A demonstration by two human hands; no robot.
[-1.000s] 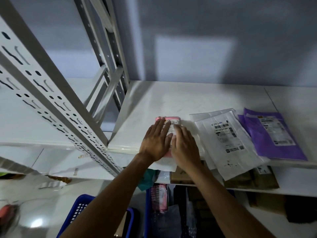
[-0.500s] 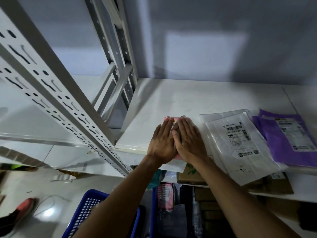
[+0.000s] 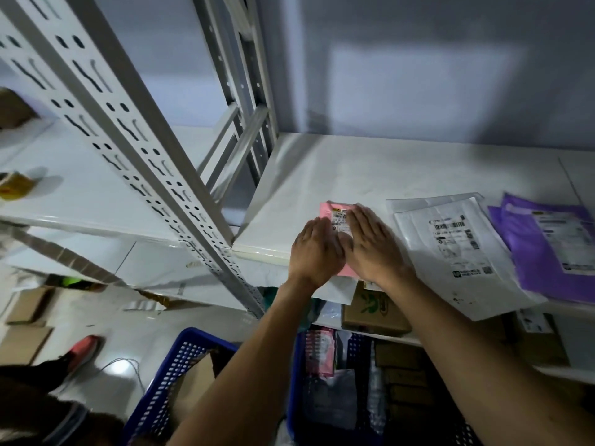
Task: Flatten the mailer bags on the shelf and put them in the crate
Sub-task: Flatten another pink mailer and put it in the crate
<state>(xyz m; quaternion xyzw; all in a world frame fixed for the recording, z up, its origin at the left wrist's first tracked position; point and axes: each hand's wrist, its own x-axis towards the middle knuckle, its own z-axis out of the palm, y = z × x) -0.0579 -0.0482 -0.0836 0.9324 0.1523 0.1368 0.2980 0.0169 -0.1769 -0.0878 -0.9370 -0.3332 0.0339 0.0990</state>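
Your left hand (image 3: 317, 252) and right hand (image 3: 373, 249) press flat, fingers straight, grip wide, on the pink mailer bag (image 3: 330, 211) just left of the white mailer bag (image 3: 450, 249). It looks light, soft, slippery; pinch its near edge.

My left hand (image 3: 317, 252) and right hand (image 3: 373, 249) lie palms down, side by side on the pink mailer (image 3: 327, 210), fingers straight, forearms extended.

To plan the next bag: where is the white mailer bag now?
Head view: the white mailer bag lies on the shelf, just right of the right hand, between the pink mailer and the purple mailer.
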